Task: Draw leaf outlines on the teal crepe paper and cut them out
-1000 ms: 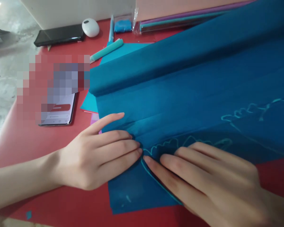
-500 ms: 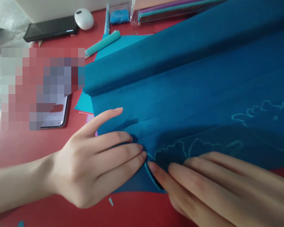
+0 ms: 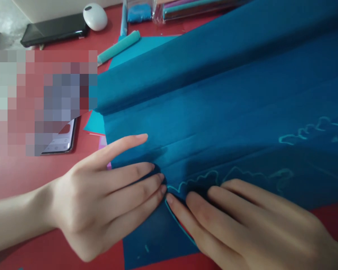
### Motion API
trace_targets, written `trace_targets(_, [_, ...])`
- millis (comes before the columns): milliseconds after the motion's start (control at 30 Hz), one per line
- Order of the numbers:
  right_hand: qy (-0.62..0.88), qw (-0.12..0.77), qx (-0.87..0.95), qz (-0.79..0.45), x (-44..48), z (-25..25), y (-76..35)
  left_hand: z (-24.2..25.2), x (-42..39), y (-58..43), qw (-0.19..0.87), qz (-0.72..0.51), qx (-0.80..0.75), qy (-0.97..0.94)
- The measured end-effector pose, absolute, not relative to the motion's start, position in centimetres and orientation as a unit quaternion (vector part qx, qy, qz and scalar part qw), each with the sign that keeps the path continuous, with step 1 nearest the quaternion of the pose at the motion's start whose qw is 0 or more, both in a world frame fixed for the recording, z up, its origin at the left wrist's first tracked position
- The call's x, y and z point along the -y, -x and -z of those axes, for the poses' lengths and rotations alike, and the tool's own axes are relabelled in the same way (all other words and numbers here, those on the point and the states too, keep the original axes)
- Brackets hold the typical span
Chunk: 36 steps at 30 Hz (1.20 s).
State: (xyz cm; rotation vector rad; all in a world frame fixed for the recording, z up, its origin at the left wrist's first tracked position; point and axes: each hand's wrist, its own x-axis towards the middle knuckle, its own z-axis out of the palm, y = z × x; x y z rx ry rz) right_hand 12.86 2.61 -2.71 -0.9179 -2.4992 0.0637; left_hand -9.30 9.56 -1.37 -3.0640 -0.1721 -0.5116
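Observation:
A large dark-blue sheet point(image 3: 231, 101), seemingly paper, lies creased across the table, its far side folded or rolled over. Wavy light-blue outlines point(image 3: 201, 176) are drawn on it. My left hand point(image 3: 115, 202) is palm down over the lower left part, its little finger stretched out; the other fingertips press at the sheet, thumb hidden. Fingertips almost touching it, my right hand point(image 3: 231, 221) is bent over the sheet along the drawn line, its thumb underneath out of sight. Red table shows through a narrow slit beside the right index finger.
Behind on the red tabletop point(image 3: 25, 180) are a dark phone point(image 3: 53, 32), a white rounded object point(image 3: 95, 17), a turquoise roll point(image 3: 119, 47), and a blue packet point(image 3: 139, 13). A lit phone point(image 3: 63, 140), partly pixelated, lies left. A turquoise sheet point(image 3: 146, 44) sits under the blue one.
Both hands appear lower left in the view. The sheet's lower part has spread nearer to me, and a red slit now shows beside my right index finger. The camera has shifted slightly.

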Motion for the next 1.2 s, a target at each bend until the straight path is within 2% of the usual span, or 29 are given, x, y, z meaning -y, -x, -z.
trace_targets(500, [0.337,0.233,0.912,-0.024,-2.8,3.0,-12.7,1.7,-10.1,8.6,0.018,0.18,0.058,0.982])
trace_targets(833, [0.349,0.244,0.904,-0.033,-2.8,3.7,-12.3,1.3,-9.9,8.1,-0.042,0.186,0.091,0.977])
trace_targets(1200, [0.355,0.241,0.903,-0.038,-2.5,3.2,-12.6,1.2,-10.1,8.4,-0.013,0.192,0.089,0.977])
